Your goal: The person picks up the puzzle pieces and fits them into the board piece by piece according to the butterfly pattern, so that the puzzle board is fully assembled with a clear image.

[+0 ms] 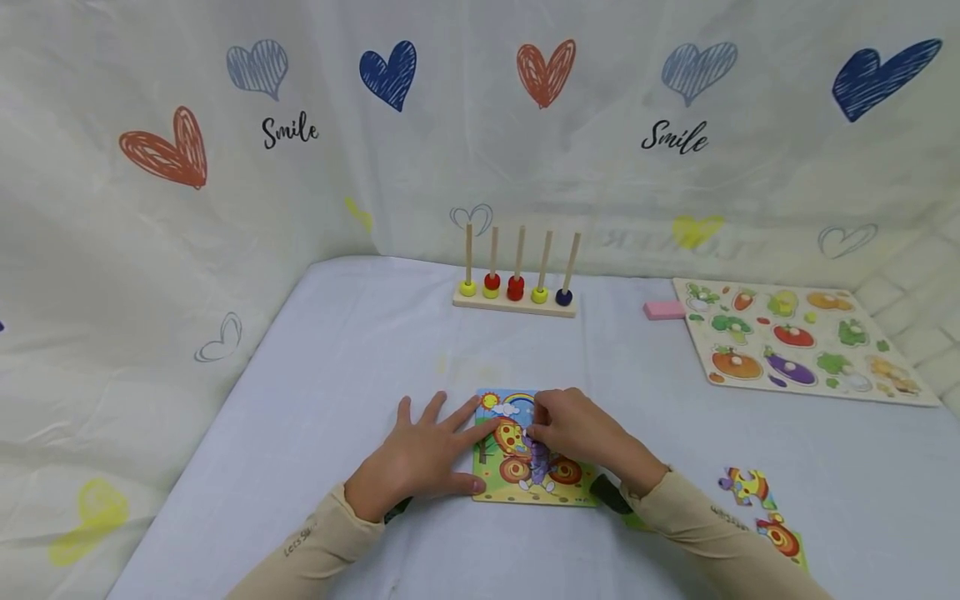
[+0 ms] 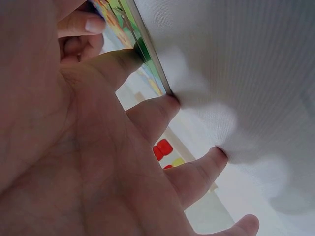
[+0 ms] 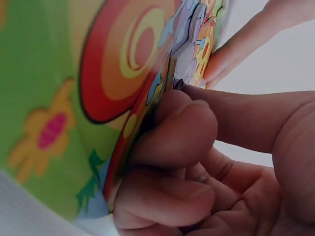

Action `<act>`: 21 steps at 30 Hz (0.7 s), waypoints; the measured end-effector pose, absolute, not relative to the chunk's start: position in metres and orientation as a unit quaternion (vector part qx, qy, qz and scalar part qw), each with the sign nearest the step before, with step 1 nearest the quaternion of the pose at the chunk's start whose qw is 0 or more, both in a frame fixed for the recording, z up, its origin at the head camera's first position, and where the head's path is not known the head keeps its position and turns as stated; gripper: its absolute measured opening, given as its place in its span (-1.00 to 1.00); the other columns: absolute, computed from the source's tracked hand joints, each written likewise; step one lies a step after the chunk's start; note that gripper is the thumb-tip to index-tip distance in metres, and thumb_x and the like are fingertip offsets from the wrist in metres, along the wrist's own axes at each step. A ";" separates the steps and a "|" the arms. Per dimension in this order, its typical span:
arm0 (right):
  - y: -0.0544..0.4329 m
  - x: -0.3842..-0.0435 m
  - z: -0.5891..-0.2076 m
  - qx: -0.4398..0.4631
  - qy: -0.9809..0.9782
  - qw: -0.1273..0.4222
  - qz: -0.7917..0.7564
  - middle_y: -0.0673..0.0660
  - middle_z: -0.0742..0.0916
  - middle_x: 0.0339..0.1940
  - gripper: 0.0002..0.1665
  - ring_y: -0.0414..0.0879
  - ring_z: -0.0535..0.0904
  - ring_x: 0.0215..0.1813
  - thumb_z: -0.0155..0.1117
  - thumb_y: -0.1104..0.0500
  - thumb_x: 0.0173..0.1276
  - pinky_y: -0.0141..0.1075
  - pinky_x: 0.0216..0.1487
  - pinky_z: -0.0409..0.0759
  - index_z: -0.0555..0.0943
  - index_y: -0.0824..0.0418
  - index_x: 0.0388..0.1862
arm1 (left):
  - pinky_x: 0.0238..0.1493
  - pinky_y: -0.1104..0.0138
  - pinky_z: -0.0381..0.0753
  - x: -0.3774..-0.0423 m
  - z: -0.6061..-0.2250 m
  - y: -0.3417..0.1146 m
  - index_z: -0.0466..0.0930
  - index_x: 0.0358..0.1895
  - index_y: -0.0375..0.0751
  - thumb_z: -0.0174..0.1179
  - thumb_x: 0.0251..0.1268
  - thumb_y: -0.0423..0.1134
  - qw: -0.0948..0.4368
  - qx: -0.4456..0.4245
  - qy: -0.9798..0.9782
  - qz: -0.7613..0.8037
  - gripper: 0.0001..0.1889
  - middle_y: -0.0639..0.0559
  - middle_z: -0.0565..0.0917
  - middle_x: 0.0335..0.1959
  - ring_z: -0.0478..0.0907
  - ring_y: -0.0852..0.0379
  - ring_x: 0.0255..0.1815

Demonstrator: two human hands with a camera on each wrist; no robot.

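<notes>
Butterfly puzzle [image 1: 510,493] lies flat on the worktop [image 1: 337,358] between the hands, its purple body [image 1: 538,462] running away from the person. Right hand [image 1: 577,427] curls at the body's top; whether its grip pinches a piece, I cannot tell. Left hand [image 1: 420,454] braces the left edge, fingers spread. Loose pieces [image 1: 750,486] lie rightward, nearer the right hand.

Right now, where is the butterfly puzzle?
In the head view, the butterfly puzzle lies on the table below centre, with the left hand at its left side and the right hand over its upper right.
</notes>
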State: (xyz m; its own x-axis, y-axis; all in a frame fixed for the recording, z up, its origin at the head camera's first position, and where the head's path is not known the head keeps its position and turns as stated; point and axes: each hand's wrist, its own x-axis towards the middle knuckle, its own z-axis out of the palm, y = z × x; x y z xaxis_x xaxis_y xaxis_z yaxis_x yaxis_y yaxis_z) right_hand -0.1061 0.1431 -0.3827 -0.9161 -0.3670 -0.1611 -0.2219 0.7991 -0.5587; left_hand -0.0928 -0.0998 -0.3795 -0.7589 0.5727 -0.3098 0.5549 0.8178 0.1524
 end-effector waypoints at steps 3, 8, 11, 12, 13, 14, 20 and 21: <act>0.147 -0.106 -0.383 -0.160 0.934 0.133 -0.292 -0.02 0.62 -0.49 -0.78 -0.14 0.49 -0.39 0.44 0.24 0.48 -0.26 -0.35 0.51 0.62 0.16 -0.39 | 0.45 -0.50 0.04 -0.093 -0.379 -0.100 0.21 0.71 0.38 0.34 0.36 0.37 0.175 0.299 0.938 0.027 -0.11 0.09 0.12 0.76 0.04 -0.37 0.69; 0.158 -0.102 -0.381 -0.157 0.923 0.126 -0.328 -0.03 0.63 -0.47 -0.86 -0.12 0.50 -0.38 0.39 0.20 0.51 -0.24 -0.35 0.52 0.66 0.16 -0.30 | 0.46 -0.51 0.02 -0.093 -0.380 -0.099 0.22 0.70 0.37 0.35 0.35 0.37 0.175 0.298 0.938 0.029 -0.10 0.09 0.12 0.76 0.04 -0.36 0.69; 0.168 -0.096 -0.378 -0.148 0.918 0.116 -0.350 -0.02 0.62 -0.48 -0.90 -0.11 0.51 -0.41 0.37 0.20 0.52 -0.24 -0.40 0.50 0.66 0.17 -0.24 | 0.46 -0.51 0.02 -0.093 -0.380 -0.097 0.23 0.70 0.37 0.35 0.34 0.37 0.178 0.298 0.937 0.031 -0.10 0.09 0.13 0.76 0.04 -0.36 0.69; 0.171 -0.094 -0.377 -0.143 0.916 0.113 -0.357 -0.02 0.62 -0.48 -0.91 -0.11 0.51 -0.41 0.35 0.20 0.53 -0.25 -0.41 0.50 0.66 0.18 -0.22 | 0.46 -0.51 0.01 -0.093 -0.380 -0.097 0.23 0.70 0.37 0.36 0.34 0.37 0.179 0.297 0.937 0.031 -0.10 0.09 0.13 0.76 0.04 -0.36 0.69; 0.175 -0.092 -0.375 -0.140 0.915 0.110 -0.363 -0.01 0.62 -0.48 -0.92 -0.11 0.51 -0.42 0.35 0.20 0.54 -0.25 -0.42 0.48 0.66 0.18 -0.20 | 0.46 -0.51 0.01 -0.093 -0.380 -0.096 0.23 0.70 0.37 0.36 0.34 0.37 0.180 0.297 0.937 0.032 -0.10 0.09 0.13 0.76 0.03 -0.36 0.69; 0.179 -0.089 -0.373 -0.138 0.913 0.108 -0.369 0.00 0.63 -0.49 -0.92 -0.10 0.52 -0.43 0.34 0.20 0.55 -0.26 -0.43 0.47 0.67 0.19 -0.18 | 0.46 -0.51 0.00 -0.093 -0.380 -0.096 0.22 0.71 0.37 0.36 0.34 0.37 0.181 0.296 0.937 0.033 -0.09 0.09 0.12 0.76 0.03 -0.36 0.69; 0.203 -0.078 -0.360 -0.133 0.903 0.102 -0.396 0.05 0.64 -0.49 -0.87 -0.06 0.52 -0.44 0.33 0.16 0.59 -0.28 -0.46 0.47 0.69 0.22 -0.08 | 0.45 -0.53 0.00 -0.092 -0.380 -0.097 0.22 0.70 0.37 0.38 0.32 0.37 0.178 0.294 0.938 0.036 -0.08 0.08 0.13 0.76 0.03 -0.37 0.69; 0.207 -0.076 -0.359 -0.131 0.902 0.100 -0.398 0.04 0.64 -0.48 -0.87 -0.06 0.52 -0.43 0.33 0.16 0.59 -0.27 -0.45 0.48 0.69 0.22 -0.07 | 0.45 -0.53 0.00 -0.092 -0.380 -0.097 0.23 0.70 0.37 0.38 0.32 0.37 0.177 0.294 0.938 0.037 -0.09 0.08 0.13 0.76 0.03 -0.38 0.69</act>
State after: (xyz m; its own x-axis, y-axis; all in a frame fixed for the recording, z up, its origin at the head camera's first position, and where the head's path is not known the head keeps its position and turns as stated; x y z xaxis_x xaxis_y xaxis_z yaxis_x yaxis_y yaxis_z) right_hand -0.0757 0.2069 -0.3589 -0.9454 -0.3169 -0.0761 -0.1574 0.6484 -0.7449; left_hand -0.0916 -0.0972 -0.3801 -0.7638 0.5655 -0.3113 0.5393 0.8240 0.1738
